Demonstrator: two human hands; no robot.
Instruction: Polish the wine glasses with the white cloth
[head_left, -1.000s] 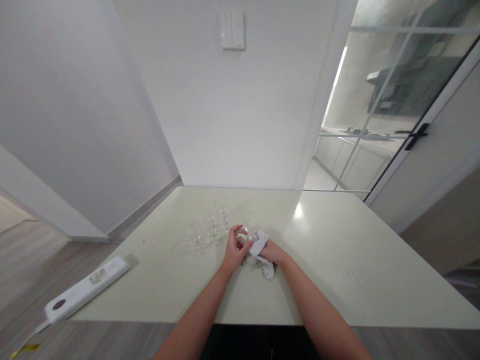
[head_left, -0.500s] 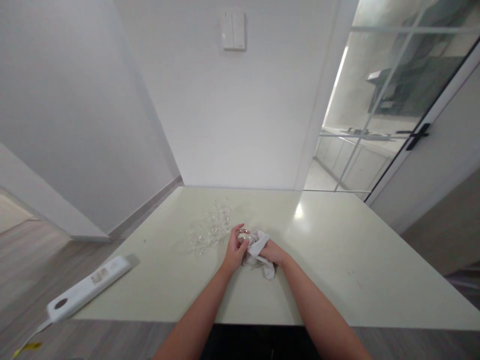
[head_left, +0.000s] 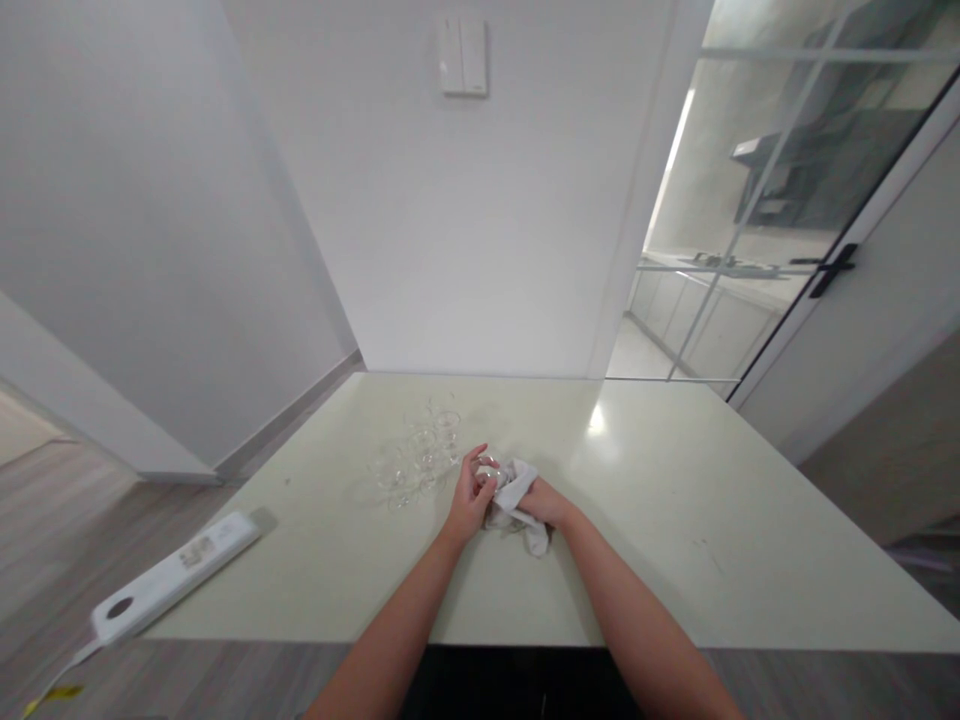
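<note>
My left hand (head_left: 471,492) is curled around a small clear glass (head_left: 489,474), thumb on the near side and fingers on the far side. A whitish cloth (head_left: 516,488) is bunched in my right hand (head_left: 544,502) and presses against the glass; its loose end hangs down to the table. The cloth hides most of my right fingers and part of the glass. Left of my hands, several clear stemmed glasses (head_left: 424,448) are grouped on the pale table (head_left: 645,520); their outlines are faint.
A white power strip (head_left: 180,575) with a cord lies across the table's front left corner. Behind the table rises a white wall (head_left: 480,250) with a switch plate (head_left: 463,57). A glazed door (head_left: 757,230) with a black handle (head_left: 834,270) stands at the right.
My hands keep nearly the same hold on the glass and cloth. The whole view has shifted very slightly.
</note>
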